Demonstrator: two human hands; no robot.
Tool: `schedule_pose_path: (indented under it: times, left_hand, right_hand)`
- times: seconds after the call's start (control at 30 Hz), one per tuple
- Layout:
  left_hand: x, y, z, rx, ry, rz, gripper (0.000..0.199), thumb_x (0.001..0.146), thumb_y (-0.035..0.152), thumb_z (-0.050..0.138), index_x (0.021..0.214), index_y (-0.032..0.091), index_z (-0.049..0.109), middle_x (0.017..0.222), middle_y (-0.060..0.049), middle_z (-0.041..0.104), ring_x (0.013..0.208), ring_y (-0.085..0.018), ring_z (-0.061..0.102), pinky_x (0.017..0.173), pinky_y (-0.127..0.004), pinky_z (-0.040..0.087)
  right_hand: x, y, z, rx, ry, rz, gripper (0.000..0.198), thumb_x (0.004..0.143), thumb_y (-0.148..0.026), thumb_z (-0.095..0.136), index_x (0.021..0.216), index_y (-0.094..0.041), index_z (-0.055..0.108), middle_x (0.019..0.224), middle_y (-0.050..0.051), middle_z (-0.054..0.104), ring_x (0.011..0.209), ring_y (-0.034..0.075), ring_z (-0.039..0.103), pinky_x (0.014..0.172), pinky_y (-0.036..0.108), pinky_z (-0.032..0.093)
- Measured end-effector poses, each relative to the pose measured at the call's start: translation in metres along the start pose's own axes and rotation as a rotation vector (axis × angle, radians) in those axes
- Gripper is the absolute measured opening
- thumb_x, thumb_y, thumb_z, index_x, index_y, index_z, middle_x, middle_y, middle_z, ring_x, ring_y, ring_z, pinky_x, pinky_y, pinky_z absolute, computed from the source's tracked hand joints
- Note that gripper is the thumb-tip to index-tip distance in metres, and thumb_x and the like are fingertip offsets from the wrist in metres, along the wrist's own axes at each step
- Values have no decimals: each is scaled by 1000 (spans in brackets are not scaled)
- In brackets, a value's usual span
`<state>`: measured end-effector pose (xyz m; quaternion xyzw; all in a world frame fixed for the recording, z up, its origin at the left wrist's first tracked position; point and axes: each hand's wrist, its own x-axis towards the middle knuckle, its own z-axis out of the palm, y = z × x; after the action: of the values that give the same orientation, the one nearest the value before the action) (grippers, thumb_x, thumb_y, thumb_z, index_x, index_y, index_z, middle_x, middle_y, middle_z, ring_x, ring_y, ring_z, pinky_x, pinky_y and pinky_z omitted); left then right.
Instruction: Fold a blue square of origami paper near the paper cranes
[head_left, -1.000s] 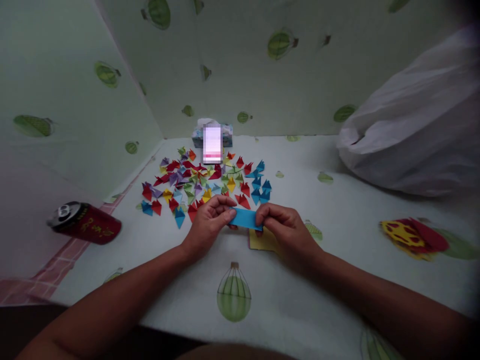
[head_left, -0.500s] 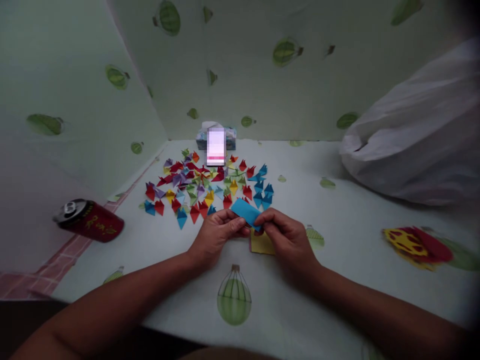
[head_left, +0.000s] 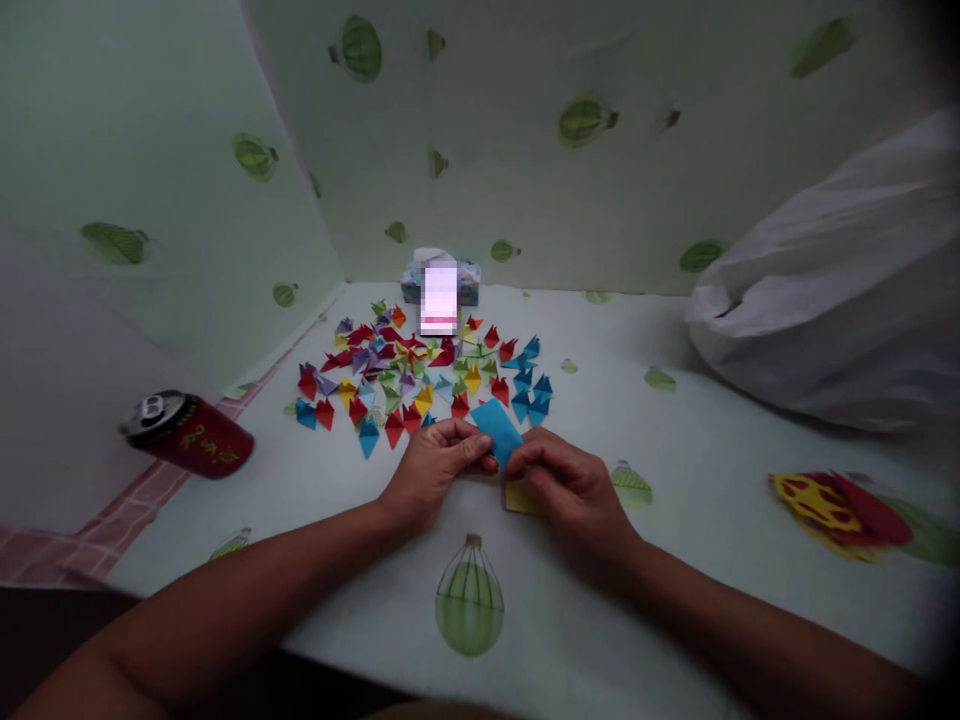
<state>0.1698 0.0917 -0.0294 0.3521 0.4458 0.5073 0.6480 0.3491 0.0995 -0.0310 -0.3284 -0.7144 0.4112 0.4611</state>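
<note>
A small folded sheet of blue paper (head_left: 496, 430) is held between both hands above the table. My left hand (head_left: 442, 462) pinches its left edge between thumb and fingers. At its lower right corner, my right hand (head_left: 562, 480) grips it with thumb and bent forefinger. Below the right hand lies a yellow square (head_left: 523, 498), partly covered by that hand. Just beyond the hands spread many small folded paper pieces (head_left: 411, 418) in red, blue, yellow, green and purple, with a cluster of blue ones (head_left: 538, 408) at the right side.
A phone with a lit, blurred screen (head_left: 439, 298) leans against a tissue box (head_left: 469, 283) at the back. To the left, a red drink can (head_left: 191, 435) lies tilted. A white plastic bag (head_left: 832, 300) and a red-and-yellow item (head_left: 840, 512) are on the right.
The blue paper has turned and now shows a wider, squarer face between the hands. My right hand has shifted slightly down. The whole view has moved a little.
</note>
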Motion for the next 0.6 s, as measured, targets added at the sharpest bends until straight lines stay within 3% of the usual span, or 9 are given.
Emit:
schedule_pose_path:
  times: [0.2, 0.3, 0.43, 0.6]
  left_hand:
    - [0, 1, -1, 47, 12, 36, 34, 67, 39, 84, 70, 15, 60, 60, 1, 66, 59, -11, 61, 67, -25, 48]
    - [2, 3, -4, 132, 33, 92, 30, 72, 38, 81, 71, 15, 62, 61, 2, 65, 59, -11, 60, 66, -24, 47]
    - [3, 8, -5, 235, 11, 116, 25, 74, 34, 79, 72, 16, 63, 62, 2, 65, 60, -11, 61, 66, -24, 47]
    - [-1, 12, -3, 323, -73, 60, 21, 76, 30, 76, 68, 16, 63, 60, 1, 65, 59, -10, 59, 64, -23, 46]
  right_hand:
    - [-1, 0, 0, 8, -46, 9, 21, 85, -13, 53, 74, -23, 67, 81, 4, 61, 77, 19, 59, 73, 34, 47]
    - [0, -1, 0, 59, -34, 43, 12, 84, -16, 57, 86, -24, 66, 94, 5, 62, 87, 21, 59, 80, 36, 48]
    - [3, -1, -1, 227, 90, 233, 12, 89, -30, 62, 99, -24, 63, 93, 3, 61, 82, 18, 57, 75, 31, 47]
    - [4, 1, 1, 387, 15, 448, 25, 88, -44, 67, 84, -19, 65, 75, 0, 57, 66, 13, 49, 62, 26, 42]
